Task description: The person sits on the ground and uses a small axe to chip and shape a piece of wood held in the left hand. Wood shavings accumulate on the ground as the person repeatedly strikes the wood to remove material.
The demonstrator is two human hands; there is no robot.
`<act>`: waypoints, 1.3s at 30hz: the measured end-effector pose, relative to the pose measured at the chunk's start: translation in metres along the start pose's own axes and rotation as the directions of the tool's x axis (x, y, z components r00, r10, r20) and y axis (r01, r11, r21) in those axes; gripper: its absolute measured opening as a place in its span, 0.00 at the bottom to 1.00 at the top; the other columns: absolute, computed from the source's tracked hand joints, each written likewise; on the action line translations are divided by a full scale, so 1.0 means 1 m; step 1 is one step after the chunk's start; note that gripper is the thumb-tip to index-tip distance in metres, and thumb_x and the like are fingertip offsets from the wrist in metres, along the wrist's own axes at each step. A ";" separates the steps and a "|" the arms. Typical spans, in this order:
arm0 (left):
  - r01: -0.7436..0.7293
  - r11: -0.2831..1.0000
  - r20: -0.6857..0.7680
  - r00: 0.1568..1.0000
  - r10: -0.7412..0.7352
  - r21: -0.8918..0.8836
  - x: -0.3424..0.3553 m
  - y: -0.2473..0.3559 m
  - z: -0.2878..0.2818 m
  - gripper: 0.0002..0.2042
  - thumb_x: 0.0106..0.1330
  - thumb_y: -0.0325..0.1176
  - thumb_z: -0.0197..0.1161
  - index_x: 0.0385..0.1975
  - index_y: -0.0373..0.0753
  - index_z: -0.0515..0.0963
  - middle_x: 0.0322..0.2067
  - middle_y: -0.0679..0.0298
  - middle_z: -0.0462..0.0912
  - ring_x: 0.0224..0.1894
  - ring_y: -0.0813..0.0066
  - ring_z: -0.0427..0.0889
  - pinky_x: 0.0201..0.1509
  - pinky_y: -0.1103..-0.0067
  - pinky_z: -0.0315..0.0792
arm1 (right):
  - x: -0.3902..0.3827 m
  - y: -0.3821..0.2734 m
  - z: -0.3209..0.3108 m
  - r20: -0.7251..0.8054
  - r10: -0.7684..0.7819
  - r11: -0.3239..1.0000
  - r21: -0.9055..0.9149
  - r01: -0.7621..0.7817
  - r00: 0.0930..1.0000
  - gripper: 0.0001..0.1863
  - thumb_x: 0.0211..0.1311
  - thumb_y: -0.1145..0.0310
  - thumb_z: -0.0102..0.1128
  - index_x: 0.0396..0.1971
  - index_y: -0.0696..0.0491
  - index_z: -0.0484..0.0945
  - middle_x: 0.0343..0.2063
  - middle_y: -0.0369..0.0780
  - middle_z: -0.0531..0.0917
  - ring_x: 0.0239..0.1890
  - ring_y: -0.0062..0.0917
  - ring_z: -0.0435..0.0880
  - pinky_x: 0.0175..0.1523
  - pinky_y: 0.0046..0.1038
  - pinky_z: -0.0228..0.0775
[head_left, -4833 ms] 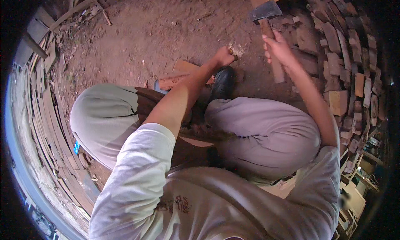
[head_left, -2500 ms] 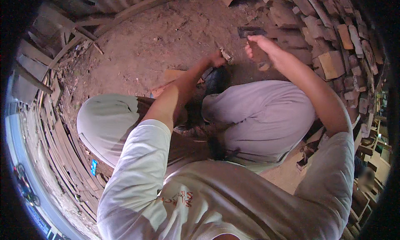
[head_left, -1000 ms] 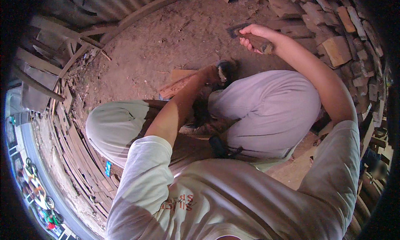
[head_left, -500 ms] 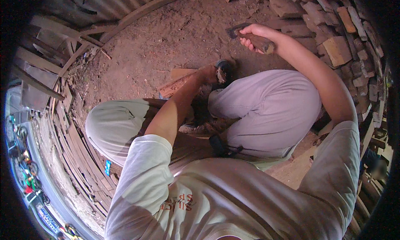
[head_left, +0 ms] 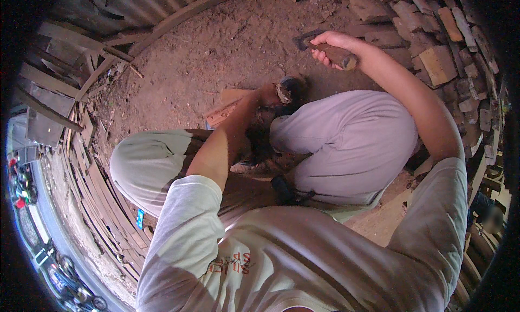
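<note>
My right hand (head_left: 330,46) is wrapped round a thick wooden handle (head_left: 344,59) of a tool with a dark, flat blade (head_left: 304,40), held out over the ground at the upper right. My left hand (head_left: 267,94) is lower, in shadow between my knees, its fingers closed and partly hidden. Against it is a pale, frayed, fibrous piece (head_left: 283,93), and beside that a dark rounded thing (head_left: 296,86) whose kind I cannot make out. A reddish wooden block (head_left: 222,114) lies on the dirt just left of my left forearm.
Stacked split wood (head_left: 439,66) fills the right side. Corrugated sheeting (head_left: 146,9) and wooden beams (head_left: 59,79) stand at the upper left. Long thin slats (head_left: 103,195) lie along the left, with a road and motorbikes (head_left: 65,271) beyond. Bare dirt (head_left: 184,68) spreads ahead.
My left hand and the fibrous piece have shifted slightly up and left. My right hand and the bladed tool stay put. The motorbikes on the road have changed position.
</note>
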State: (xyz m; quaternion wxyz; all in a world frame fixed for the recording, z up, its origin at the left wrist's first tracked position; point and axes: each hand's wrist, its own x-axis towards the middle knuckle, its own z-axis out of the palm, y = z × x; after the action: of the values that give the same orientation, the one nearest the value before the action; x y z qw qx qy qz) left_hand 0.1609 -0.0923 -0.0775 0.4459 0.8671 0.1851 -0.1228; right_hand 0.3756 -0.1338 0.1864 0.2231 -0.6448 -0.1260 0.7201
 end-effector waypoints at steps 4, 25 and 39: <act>0.008 0.987 0.048 0.999 0.000 -0.162 -0.007 0.005 -0.006 0.13 0.52 0.37 0.66 0.36 0.39 0.81 0.27 0.61 0.82 0.29 0.70 0.81 0.34 0.73 0.74 | 0.003 0.002 -0.008 0.045 0.006 1.000 -0.005 -0.006 0.999 0.12 0.67 0.58 0.49 0.30 0.50 0.68 0.20 0.28 0.71 0.18 0.10 0.69 0.21 0.15 0.66; -0.186 0.935 -0.345 0.936 0.075 -0.302 0.024 -0.049 -0.021 0.16 0.48 0.38 0.73 0.35 0.39 0.82 0.25 0.62 0.83 0.24 0.72 0.79 0.30 0.74 0.74 | -0.002 0.004 -0.007 0.029 0.009 1.000 -0.026 -0.009 1.000 0.10 0.66 0.59 0.50 0.31 0.50 0.68 0.21 0.28 0.72 0.18 0.09 0.69 0.20 0.15 0.65; 0.025 0.770 -0.521 0.722 -0.455 -0.637 -0.030 -0.014 -0.103 0.13 0.55 0.41 0.70 0.27 0.36 0.81 0.20 0.65 0.80 0.20 0.77 0.76 0.25 0.76 0.71 | -0.007 -0.008 0.013 -0.079 0.006 0.995 -0.101 -0.014 0.997 0.12 0.65 0.58 0.52 0.31 0.52 0.69 0.22 0.29 0.73 0.18 0.08 0.69 0.19 0.13 0.64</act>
State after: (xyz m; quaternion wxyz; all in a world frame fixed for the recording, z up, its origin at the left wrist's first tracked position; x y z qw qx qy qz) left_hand 0.1331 -0.0068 -0.0174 0.5778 0.6374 0.4734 0.1894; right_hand 0.3644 -0.1287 0.1982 0.1915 -0.6839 -0.1502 0.6878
